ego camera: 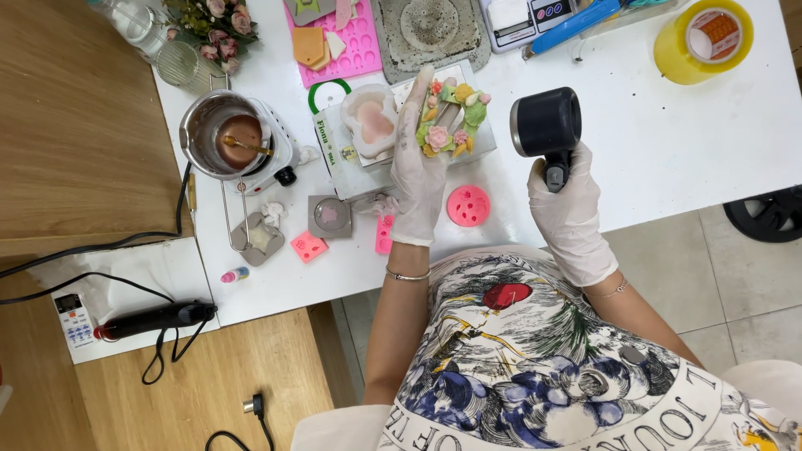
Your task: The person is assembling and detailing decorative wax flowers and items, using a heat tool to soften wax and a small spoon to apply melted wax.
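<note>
Heating step, I judge: my left hand (420,171), gloved white, is closed around a small piece crusted with pastel wax flowers (447,117), raised over the white counter (668,142); my right hand (568,209) is wrapped tight on a black heat gun (547,125) just beside it. Next calls for a steady, careful aim at the flowers. Piece's base hidden by fingers; nozzle face unreadable.

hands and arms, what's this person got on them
Both the left hand and the right hand wear thin white disposable gloves reaching just past the wrists. A slim silver bangle circles the left wrist, and a fine chain bracelet the right. The forearms are bare, with no sleeves.
</note>
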